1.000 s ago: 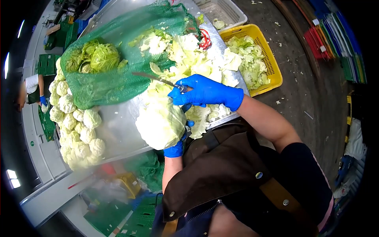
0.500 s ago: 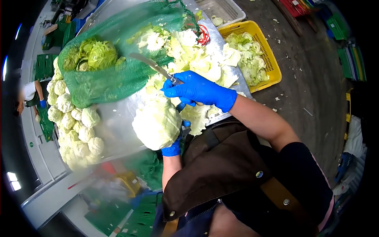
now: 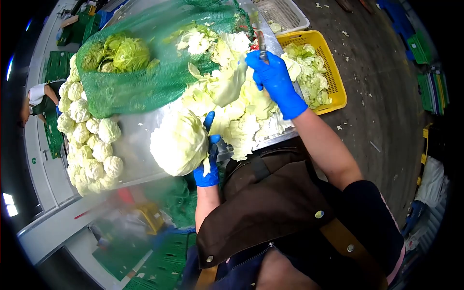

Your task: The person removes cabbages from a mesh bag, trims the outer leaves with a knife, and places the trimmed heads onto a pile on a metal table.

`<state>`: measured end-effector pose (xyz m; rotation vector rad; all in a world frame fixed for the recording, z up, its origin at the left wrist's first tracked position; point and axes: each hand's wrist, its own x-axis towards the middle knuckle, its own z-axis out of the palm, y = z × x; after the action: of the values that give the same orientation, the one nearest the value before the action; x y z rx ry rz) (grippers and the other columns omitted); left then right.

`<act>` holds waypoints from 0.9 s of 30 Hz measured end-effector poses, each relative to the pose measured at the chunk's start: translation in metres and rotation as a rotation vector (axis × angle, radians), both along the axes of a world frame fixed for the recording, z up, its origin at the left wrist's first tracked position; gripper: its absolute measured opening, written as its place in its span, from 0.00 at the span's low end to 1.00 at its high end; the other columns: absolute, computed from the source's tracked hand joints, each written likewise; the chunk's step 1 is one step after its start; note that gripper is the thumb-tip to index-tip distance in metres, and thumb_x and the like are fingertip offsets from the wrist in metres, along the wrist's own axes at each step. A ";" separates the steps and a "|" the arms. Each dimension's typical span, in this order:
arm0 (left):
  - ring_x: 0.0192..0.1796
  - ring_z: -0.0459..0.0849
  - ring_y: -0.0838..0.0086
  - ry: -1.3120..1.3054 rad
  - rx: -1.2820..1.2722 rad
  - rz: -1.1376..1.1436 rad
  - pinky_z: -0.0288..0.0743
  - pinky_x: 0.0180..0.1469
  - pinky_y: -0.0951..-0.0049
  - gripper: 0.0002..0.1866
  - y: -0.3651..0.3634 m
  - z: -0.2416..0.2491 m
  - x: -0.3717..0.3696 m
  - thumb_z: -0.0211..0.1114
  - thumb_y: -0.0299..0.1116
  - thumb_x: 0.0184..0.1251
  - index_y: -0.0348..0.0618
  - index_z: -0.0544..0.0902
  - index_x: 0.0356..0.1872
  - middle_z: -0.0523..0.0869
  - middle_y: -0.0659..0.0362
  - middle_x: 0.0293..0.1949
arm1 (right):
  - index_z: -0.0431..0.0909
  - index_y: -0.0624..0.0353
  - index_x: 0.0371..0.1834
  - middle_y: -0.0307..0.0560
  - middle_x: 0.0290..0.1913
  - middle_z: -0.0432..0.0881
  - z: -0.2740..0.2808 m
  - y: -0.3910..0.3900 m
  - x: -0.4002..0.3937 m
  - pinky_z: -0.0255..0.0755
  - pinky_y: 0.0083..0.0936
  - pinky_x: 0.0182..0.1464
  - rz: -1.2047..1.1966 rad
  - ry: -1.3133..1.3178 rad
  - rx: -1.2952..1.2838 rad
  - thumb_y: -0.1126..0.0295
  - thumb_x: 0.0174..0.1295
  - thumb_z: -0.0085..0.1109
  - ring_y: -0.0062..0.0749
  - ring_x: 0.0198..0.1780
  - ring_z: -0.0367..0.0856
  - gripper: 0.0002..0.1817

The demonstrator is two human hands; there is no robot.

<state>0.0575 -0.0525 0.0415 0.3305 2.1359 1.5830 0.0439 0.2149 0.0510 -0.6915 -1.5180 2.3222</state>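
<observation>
Cabbage head: heavy, firm, waxy; cupped from side, left hand fingers wrapped round it. Right hand fingers closed on knife, loose leaf alongside.

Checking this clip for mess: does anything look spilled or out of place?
Yes. Leaf scraps lie scattered on the floor beyond the yellow crate, and loose cabbage leaves sprawl across the metal table to its near edge.

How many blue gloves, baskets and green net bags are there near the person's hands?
Blue gloves on the person's hands: 2, left hand, right hand
Plastic baskets: 2, yellow basket, white basket
Green net bag: 1
Total: 5
</observation>
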 end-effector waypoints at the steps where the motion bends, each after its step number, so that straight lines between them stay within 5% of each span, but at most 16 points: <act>1: 0.71 0.65 0.68 -0.030 0.045 -0.011 0.57 0.71 0.66 0.34 0.002 -0.001 -0.001 0.55 0.43 0.74 0.39 0.55 0.74 0.62 0.53 0.73 | 0.79 0.60 0.43 0.40 0.31 0.83 -0.026 0.003 -0.009 0.75 0.21 0.36 -0.032 0.071 0.515 0.61 0.63 0.64 0.22 0.32 0.80 0.15; 2: 0.72 0.64 0.68 -0.058 0.090 -0.025 0.57 0.71 0.65 0.33 0.003 -0.003 -0.003 0.54 0.44 0.74 0.40 0.56 0.74 0.61 0.53 0.74 | 0.80 0.60 0.49 0.43 0.40 0.86 -0.017 0.000 -0.006 0.74 0.23 0.48 0.128 -0.015 0.496 0.59 0.62 0.66 0.25 0.44 0.81 0.19; 4: 0.56 0.65 0.72 -0.023 -0.006 -0.052 0.57 0.55 0.70 0.31 0.004 -0.005 0.000 0.54 0.41 0.73 0.41 0.59 0.73 0.64 0.58 0.57 | 0.76 0.56 0.60 0.39 0.48 0.84 0.011 -0.038 -0.002 0.73 0.23 0.53 0.192 0.246 0.276 0.63 0.62 0.66 0.22 0.48 0.79 0.24; 5: 0.39 0.67 0.77 0.041 -0.145 -0.070 0.58 0.39 0.77 0.29 0.004 -0.006 0.004 0.55 0.37 0.72 0.41 0.61 0.72 0.68 0.63 0.40 | 0.76 0.56 0.61 0.40 0.48 0.84 0.018 -0.056 0.001 0.72 0.23 0.55 0.305 0.258 0.265 0.65 0.61 0.67 0.22 0.49 0.79 0.25; 7: 0.24 0.70 0.82 -0.019 -0.122 -0.032 0.60 0.24 0.82 0.29 0.007 -0.002 0.009 0.56 0.34 0.72 0.42 0.62 0.71 0.73 0.66 0.24 | 0.77 0.58 0.60 0.40 0.47 0.84 0.027 -0.066 0.002 0.72 0.24 0.57 0.545 0.189 0.217 0.68 0.59 0.68 0.23 0.50 0.79 0.24; 8: 0.25 0.71 0.82 -0.153 0.034 0.028 0.60 0.24 0.82 0.29 0.009 0.010 0.014 0.56 0.35 0.73 0.42 0.62 0.72 0.73 0.66 0.26 | 0.79 0.59 0.57 0.41 0.46 0.84 0.031 -0.066 0.002 0.72 0.24 0.56 0.674 0.102 0.171 0.70 0.60 0.68 0.23 0.50 0.80 0.21; 9: 0.26 0.71 0.81 -0.287 0.193 0.091 0.61 0.25 0.82 0.29 0.012 0.021 0.019 0.56 0.37 0.73 0.42 0.61 0.72 0.74 0.66 0.28 | 0.81 0.61 0.50 0.41 0.43 0.84 0.008 -0.070 -0.008 0.74 0.24 0.54 0.550 0.285 0.056 0.71 0.60 0.67 0.23 0.49 0.81 0.15; 10: 0.34 0.73 0.76 -0.396 0.401 0.109 0.65 0.30 0.77 0.31 0.003 0.009 0.017 0.54 0.39 0.74 0.42 0.58 0.73 0.72 0.60 0.37 | 0.80 0.63 0.46 0.40 0.41 0.84 -0.014 -0.062 -0.009 0.75 0.24 0.51 0.487 0.184 -0.132 0.69 0.61 0.66 0.23 0.47 0.81 0.13; 13: 0.55 0.78 0.60 -1.054 1.788 -0.136 0.79 0.47 0.65 0.36 -0.033 -0.039 -0.003 0.49 0.47 0.76 0.41 0.47 0.76 0.68 0.42 0.64 | 0.79 0.65 0.48 0.43 0.43 0.85 -0.025 -0.027 -0.006 0.75 0.24 0.51 0.428 -0.087 0.319 0.65 0.63 0.65 0.25 0.46 0.82 0.16; 14: 0.60 0.72 0.57 -0.935 1.749 -0.024 0.73 0.52 0.58 0.37 -0.042 -0.039 0.003 0.48 0.49 0.75 0.43 0.47 0.76 0.64 0.43 0.67 | 0.78 0.66 0.49 0.44 0.44 0.85 -0.025 -0.024 -0.004 0.75 0.24 0.51 0.405 -0.170 0.542 0.64 0.63 0.64 0.25 0.47 0.82 0.17; 17: 0.75 0.54 0.49 -0.658 1.618 0.174 0.55 0.66 0.37 0.39 -0.057 -0.034 -0.001 0.46 0.55 0.72 0.46 0.48 0.76 0.52 0.45 0.75 | 0.71 0.64 0.60 0.48 0.53 0.83 -0.037 -0.067 0.009 0.74 0.26 0.53 0.493 -0.052 0.448 0.63 0.63 0.64 0.23 0.50 0.81 0.25; 19: 0.79 0.41 0.53 -0.563 1.479 0.168 0.34 0.73 0.37 0.40 -0.050 -0.025 -0.014 0.47 0.58 0.71 0.46 0.50 0.76 0.50 0.47 0.76 | 0.71 0.63 0.61 0.50 0.52 0.83 -0.030 -0.102 0.017 0.74 0.26 0.53 0.607 0.017 0.324 0.62 0.62 0.66 0.26 0.49 0.81 0.28; 20: 0.78 0.43 0.52 -0.542 1.384 0.326 0.35 0.72 0.34 0.39 -0.053 -0.025 -0.014 0.46 0.57 0.71 0.45 0.51 0.75 0.52 0.47 0.76 | 0.71 0.63 0.61 0.50 0.50 0.83 -0.017 -0.115 0.019 0.74 0.27 0.53 0.651 0.051 0.197 0.60 0.60 0.68 0.28 0.49 0.81 0.29; 22: 0.78 0.45 0.51 -0.557 1.347 0.438 0.36 0.74 0.37 0.38 -0.058 -0.031 -0.024 0.46 0.56 0.72 0.44 0.51 0.75 0.53 0.47 0.75 | 0.71 0.60 0.63 0.48 0.44 0.83 0.014 -0.129 0.009 0.74 0.27 0.51 0.666 -0.082 0.335 0.55 0.54 0.72 0.28 0.45 0.80 0.35; 24: 0.77 0.47 0.49 -0.706 1.515 0.481 0.36 0.76 0.42 0.38 -0.069 -0.037 -0.036 0.46 0.55 0.72 0.43 0.51 0.75 0.54 0.46 0.75 | 0.70 0.59 0.65 0.47 0.46 0.83 0.011 -0.145 -0.001 0.73 0.25 0.52 0.612 -0.101 0.340 0.59 0.54 0.73 0.28 0.45 0.79 0.36; 27: 0.77 0.48 0.48 -0.695 1.279 0.420 0.38 0.74 0.37 0.39 -0.085 -0.038 -0.064 0.47 0.57 0.70 0.44 0.53 0.75 0.56 0.46 0.74 | 0.66 0.58 0.68 0.47 0.55 0.79 -0.014 -0.166 -0.015 0.73 0.25 0.55 0.534 0.013 0.165 0.66 0.56 0.72 0.26 0.53 0.77 0.37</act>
<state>-0.0062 -0.1376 0.0038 -0.2993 0.4968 2.6103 0.0290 0.0485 0.0372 -0.2443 -2.0597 2.5010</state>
